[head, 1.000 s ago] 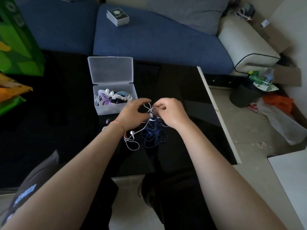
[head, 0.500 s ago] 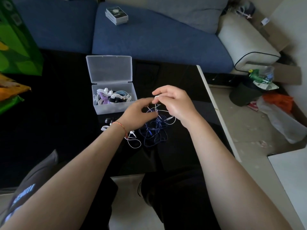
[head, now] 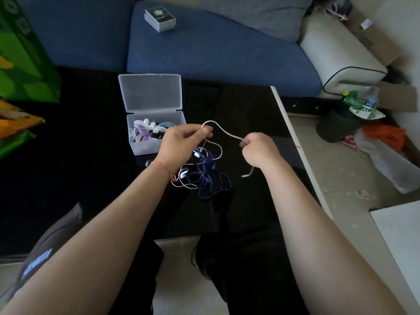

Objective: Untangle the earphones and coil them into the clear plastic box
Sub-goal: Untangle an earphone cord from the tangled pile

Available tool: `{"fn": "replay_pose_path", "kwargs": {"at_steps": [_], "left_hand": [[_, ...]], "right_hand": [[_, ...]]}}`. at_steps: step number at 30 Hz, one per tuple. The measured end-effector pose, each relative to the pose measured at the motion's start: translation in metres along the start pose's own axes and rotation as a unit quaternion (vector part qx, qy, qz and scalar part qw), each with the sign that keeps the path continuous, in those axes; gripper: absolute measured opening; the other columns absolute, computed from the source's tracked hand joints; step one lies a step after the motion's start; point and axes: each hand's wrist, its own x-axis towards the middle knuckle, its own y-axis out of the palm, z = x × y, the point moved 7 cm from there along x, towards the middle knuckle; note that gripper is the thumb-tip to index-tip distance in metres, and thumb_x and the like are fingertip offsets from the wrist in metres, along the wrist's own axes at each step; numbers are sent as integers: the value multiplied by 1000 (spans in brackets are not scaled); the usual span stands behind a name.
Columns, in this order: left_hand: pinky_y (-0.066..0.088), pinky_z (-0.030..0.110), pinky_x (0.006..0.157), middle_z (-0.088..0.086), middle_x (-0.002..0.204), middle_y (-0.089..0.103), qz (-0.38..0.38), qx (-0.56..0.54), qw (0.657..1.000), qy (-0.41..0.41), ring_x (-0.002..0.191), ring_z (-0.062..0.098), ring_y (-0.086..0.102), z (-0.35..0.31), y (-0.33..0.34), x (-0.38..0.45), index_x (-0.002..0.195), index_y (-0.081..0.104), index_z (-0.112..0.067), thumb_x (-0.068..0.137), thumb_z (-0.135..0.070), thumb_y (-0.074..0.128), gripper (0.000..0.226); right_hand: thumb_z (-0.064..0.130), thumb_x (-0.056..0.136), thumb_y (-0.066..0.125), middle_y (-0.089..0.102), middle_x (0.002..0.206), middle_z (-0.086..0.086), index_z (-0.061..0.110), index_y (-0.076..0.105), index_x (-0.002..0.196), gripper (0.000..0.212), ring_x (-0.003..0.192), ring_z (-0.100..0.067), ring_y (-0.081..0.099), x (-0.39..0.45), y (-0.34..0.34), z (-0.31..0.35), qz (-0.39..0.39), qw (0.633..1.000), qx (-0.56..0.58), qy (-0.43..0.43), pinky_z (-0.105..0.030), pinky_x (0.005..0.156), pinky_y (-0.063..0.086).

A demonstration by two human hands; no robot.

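I look down from the head camera at two bare forearms reaching over a glossy black table (head: 238,114). The left hand (head: 181,144) has its fingers curled, and the fingertips pinch a white earphone cable (head: 223,131) at the top of a small loop. The right hand (head: 259,151) is closed in a loose fist around the same cable, and a short white end (head: 248,172) sticks out below it, probably the plug, though it is too blurred for me to be sure. Between the two hands the cable rises in a shallow arch, lifted off the table.

Below the hands, near the middle of the table, lies the rest of the tangle (head: 202,176): thin white cable knotted together with dark blue cable, with white earbuds showing in it. The white cable runs down from the left hand into this heap.

The clear plastic box (head: 145,146) stands just beyond the left hand, toward the table's far edge, its hinged lid (head: 151,92) open and leaning back. Inside it I see coiled earphones (head: 150,131) in white, purple, pale blue and black.

A thin red string bracelet (head: 162,167) circles the left wrist. Past the far edge is a blue sofa (head: 216,48) with a small box (head: 160,19) lying on the seat.
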Motion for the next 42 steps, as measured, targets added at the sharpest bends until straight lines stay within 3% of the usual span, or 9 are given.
{"fn": "replay_pose_path", "kwargs": {"at_steps": [3, 6, 11, 18, 24, 29, 37, 40, 42], "left_hand": [[52, 19, 68, -5, 83, 76, 41, 23, 999, -12, 74, 8, 66, 5, 9, 1, 93, 75, -23, 95, -22, 65, 10], [61, 32, 66, 1, 77, 71, 65, 42, 996, -40, 77, 19, 68, 16, 17, -1, 92, 74, -20, 95, -20, 66, 9], [61, 32, 60, 10, 85, 72, 87, 89, 992, -28, 80, 24, 71, 19, 20, -1, 97, 75, -12, 95, -15, 64, 11], [59, 38, 88, 8, 90, 75, 131, 39, 986, -100, 85, 24, 74, 31, 20, -1, 112, 67, -16, 87, -5, 72, 28], [57, 40, 92, 16, 96, 74, 108, -20, 986, -127, 88, 25, 73, 30, 17, -2, 114, 65, -9, 83, 8, 70, 36], [57, 38, 92, 25, 106, 69, 147, -96, 974, -146, 94, 29, 70, 26, 25, -5, 122, 59, -1, 80, 16, 67, 45], [59, 21, 59, 20, 90, 63, -76, -164, 954, -240, 68, 20, 67, 51, -11, 0, 102, 56, 3, 93, 20, 37, 27], [57, 25, 53, 22, 90, 63, -161, -158, 938, -263, 60, 23, 67, 65, -31, 3, 88, 55, -3, 94, 18, 34, 30], [59, 30, 59, 16, 91, 65, -172, -102, 939, -281, 63, 25, 66, 70, -35, 1, 89, 55, -8, 93, 13, 35, 30]], "right_hand": [[1, 95, 48, 60, 133, -5, 17, 59, 133, 43, 117, -20, 58, 0, -2, 16, -20, 995, 68, -66, -27, 91, 45], [-4, 87, 46, 64, 124, 4, 24, 62, 124, 50, 118, -10, 58, -13, -2, 47, 9, 962, 206, -180, -25, 100, 44], [9, 93, 57, 64, 108, 6, 24, 65, 115, 28, 93, -6, 63, -23, 17, 63, 59, 959, 144, -237, -18, 75, 51], [17, 97, 60, 62, 96, 6, 18, 69, 98, 9, 83, -11, 61, -15, 7, 49, -16, 971, 33, -235, -18, 66, 48], [20, 90, 71, 63, 105, 11, 24, 64, 106, 18, 98, -3, 59, -17, 13, 52, 46, 961, 129, -241, -16, 76, 46], [26, 91, 72, 66, 87, 12, 20, 72, 91, 6, 83, -2, 60, -19, 10, 56, 8, 964, 129, -231, -14, 65, 41], [11, 87, 70, 72, 78, 9, 17, 79, 88, 10, 73, 0, 66, -6, -18, 18, -100, 961, 245, -83, -3, 59, 46], [7, 90, 64, 72, 81, 0, 16, 74, 88, 14, 71, -11, 70, -7, -28, 0, -172, 931, 320, -15, -25, 72, 61], [7, 94, 59, 66, 86, 1, 13, 69, 95, 12, 59, -10, 67, -8, -30, -3, -177, 911, 373, 13, -31, 65, 62]]}}
